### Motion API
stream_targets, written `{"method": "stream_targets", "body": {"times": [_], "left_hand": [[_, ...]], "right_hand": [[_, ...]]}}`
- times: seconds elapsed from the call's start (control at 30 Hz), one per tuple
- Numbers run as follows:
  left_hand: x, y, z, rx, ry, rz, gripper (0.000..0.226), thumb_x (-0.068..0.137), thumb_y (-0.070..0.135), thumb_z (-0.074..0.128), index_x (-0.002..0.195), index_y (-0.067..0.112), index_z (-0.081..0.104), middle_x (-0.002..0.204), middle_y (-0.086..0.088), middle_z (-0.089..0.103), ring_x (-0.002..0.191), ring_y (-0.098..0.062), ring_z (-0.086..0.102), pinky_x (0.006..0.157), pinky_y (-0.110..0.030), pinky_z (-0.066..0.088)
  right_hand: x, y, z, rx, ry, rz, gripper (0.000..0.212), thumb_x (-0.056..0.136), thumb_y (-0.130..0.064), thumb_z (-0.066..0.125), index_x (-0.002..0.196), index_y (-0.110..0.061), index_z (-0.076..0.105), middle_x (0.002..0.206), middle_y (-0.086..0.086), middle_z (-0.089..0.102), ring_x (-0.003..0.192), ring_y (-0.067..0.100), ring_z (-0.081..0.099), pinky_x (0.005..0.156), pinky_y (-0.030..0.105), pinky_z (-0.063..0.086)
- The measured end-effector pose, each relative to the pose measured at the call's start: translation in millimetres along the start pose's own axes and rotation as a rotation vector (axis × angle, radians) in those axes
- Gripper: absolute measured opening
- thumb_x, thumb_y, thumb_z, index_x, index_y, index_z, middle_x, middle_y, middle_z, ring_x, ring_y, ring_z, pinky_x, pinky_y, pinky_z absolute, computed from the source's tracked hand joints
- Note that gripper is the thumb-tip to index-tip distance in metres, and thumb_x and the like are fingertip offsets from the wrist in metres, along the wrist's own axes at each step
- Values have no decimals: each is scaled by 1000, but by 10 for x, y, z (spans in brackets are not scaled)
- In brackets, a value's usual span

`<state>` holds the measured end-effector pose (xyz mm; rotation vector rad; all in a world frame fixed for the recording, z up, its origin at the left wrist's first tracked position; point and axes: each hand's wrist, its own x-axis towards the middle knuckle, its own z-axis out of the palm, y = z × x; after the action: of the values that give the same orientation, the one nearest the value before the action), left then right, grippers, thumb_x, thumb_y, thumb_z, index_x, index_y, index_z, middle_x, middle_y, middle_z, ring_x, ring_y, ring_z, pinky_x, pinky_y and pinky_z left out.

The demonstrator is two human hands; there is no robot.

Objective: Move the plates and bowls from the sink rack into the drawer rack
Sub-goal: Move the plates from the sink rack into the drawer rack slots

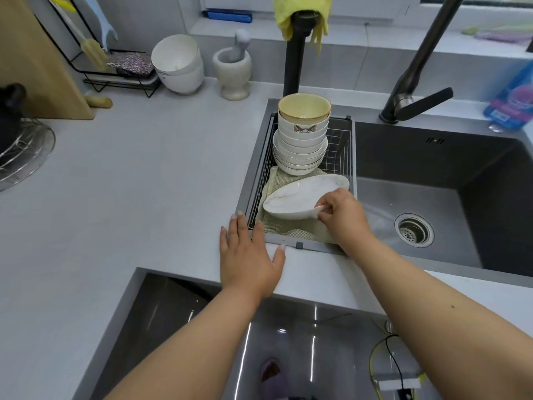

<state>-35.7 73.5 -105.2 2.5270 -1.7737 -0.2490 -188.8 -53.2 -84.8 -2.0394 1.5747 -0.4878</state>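
The plate (300, 197) you are lifting is white and oval, faintly marbled, with a thin pale rim; it sits tilted at the near end of the sink rack (258, 180), over a greenish mesh cloth (288, 229) that lines the rack floor. Your right hand (343, 215) pinches the plate's near right edge, thumb and fingers curled onto the rim. Behind the plate, at the rack's far end, stands a stack of white bowls (300, 148), the upper one marked with a small cat face and a yellow-lined bowl (304, 109) on top. Your left hand (248, 255) lies flat with fingers spread and straight, its fingertips touching the rack's near left corner, the palm resting on the grey counter (129, 174). To the right of the rack is the dark sink basin (432, 174) with its drain (414, 230), and a dark faucet (412, 76) rises beyond it. Nearer you than the rack, below the counter edge, the open drawer (184, 307) shows a dark glossy interior.
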Motion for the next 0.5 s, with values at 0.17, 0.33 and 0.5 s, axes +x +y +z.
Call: {"method": "stream_targets", "body": {"times": [0.17, 0.33, 0.5], "left_hand": [[-10, -8, 25, -31, 27, -3, 72, 92, 60, 20, 150, 16, 18, 160, -15, 0, 147, -26, -8, 119, -44, -6], [-20, -29, 1, -115, 14, 5, 72, 95, 57, 18, 151, 11, 13, 160, -14, 3, 148, -25, -6, 119, -40, -8], [-222, -24, -343, -803, 137, -144, 32, 102, 32, 28, 94, 14, 53, 102, -4, 55, 109, -28, 48, 92, -35, 35]], "right_hand": [[-135, -70, -250, 21, 39, -65, 11, 82, -6, 65, 90, -13, 65, 96, -2, 47, 80, 14, 48, 67, 20, 31], [-506, -170, -601, 98, 130, -119, 15, 78, -5, 71, 82, -17, 61, 90, -4, 48, 64, 3, 47, 60, 5, 35], [-1036, -182, -926, 139, 134, -214, 27, 76, -3, 74, 74, -24, 57, 82, -13, 47, 63, 1, 49, 61, 5, 39]]}}
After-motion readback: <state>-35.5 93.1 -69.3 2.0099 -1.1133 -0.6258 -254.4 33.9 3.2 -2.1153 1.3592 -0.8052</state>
